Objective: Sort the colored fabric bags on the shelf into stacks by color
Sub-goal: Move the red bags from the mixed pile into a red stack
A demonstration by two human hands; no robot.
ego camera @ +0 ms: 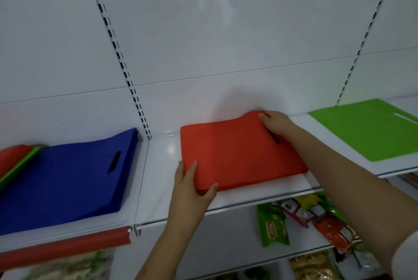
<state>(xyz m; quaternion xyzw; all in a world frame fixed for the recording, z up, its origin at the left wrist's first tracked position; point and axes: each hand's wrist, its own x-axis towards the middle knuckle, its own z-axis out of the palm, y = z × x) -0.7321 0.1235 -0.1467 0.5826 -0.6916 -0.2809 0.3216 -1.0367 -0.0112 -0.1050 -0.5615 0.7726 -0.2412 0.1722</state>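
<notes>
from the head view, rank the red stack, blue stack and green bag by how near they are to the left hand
1. red stack: gripped at its near left corner by the left hand.
2. blue stack: on the shelf to the left.
3. green bag: far right, past the red stack.

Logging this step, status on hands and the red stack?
Left hand grips red stack near corner; right hand holds far corner. Blue stack left, green bag right. Nothing blocking.

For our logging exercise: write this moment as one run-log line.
left hand: grips red stack near corner | right hand: holds far corner | blue stack, green bags: untouched
</notes>
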